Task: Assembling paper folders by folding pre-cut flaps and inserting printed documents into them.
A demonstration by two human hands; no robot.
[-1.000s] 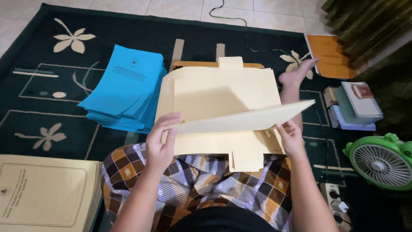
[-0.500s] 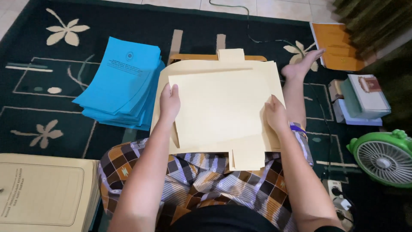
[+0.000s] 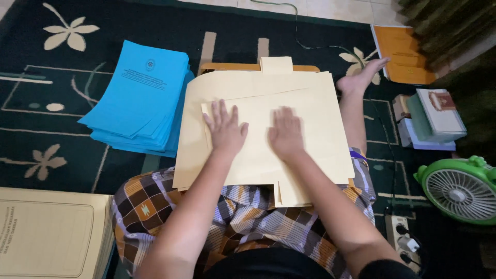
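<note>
A large cream paper folder (image 3: 305,111) lies flat over a small wooden board (image 3: 227,66) on my lap. My left hand (image 3: 225,126) rests palm down on the folder's folded flap, fingers spread. My right hand (image 3: 285,132) presses flat beside it, slightly blurred. Neither hand holds anything. A cream tab (image 3: 276,64) sticks out at the folder's far edge.
A fanned stack of blue booklets (image 3: 142,98) lies left on the dark flowered rug (image 3: 46,98). A cream folder pile (image 3: 51,235) sits near left. Right: an orange book (image 3: 403,51), stacked books (image 3: 431,119), a green fan (image 3: 460,188), a power strip (image 3: 400,232). My foot (image 3: 359,77) reaches far right.
The raised flap has been folded down flat onto the folder. Both hands moved from its side edges to the middle and now press on it.
</note>
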